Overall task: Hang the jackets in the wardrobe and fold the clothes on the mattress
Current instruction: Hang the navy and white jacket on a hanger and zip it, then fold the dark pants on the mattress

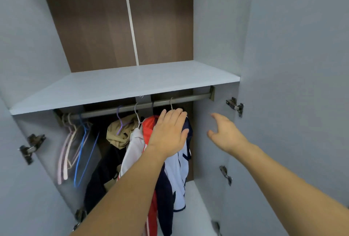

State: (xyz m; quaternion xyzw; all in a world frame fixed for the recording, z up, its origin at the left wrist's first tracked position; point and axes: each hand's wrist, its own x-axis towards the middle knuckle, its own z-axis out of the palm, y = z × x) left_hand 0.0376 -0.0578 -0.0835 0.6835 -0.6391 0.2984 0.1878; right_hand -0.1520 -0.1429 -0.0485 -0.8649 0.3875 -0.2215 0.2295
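Left door hinges (32, 146): dark metal, fixed on the grey inner wall at the far left of the wardrobe (28, 47).
Shelf (120, 86): pale grey board running across the wardrobe, above the rail.
Rail (143, 106): grey bar just under the shelf, running from the left wall up to a bracket on the right wall.
Empty hangers (75, 147): a bunch of pink, cream and blue wire hangers at the left end of the rail, hanging tilted and close together.
Khaki garment (120, 133): crumpled on a purple hanger (119, 120), right of the empty hangers.
Dark garment (100, 181): hangs below the khaki one, reaching low into the wardrobe.
White and red jacket (134, 150): on a white hanger hooked over the rail, touching the khaki garment on one side and the navy and white jacket on the other.
Navy and white jacket (177, 175): the rightmost piece on the rail, on a pale hanger (171, 103) whose hook sits over the bar.
Left hand (169, 132): flat against the top of the navy and white jacket, fingers (175, 117) straight and together, gripping nothing, tips just under the rail.
Right hand (223, 132): in the air right of the jackets, near the right inner wall, fingers loosely spread and slightly bent, holding nothing; blurred.
Right door hinges (235, 106): metal, on the open door at the right, one high and one lower down.
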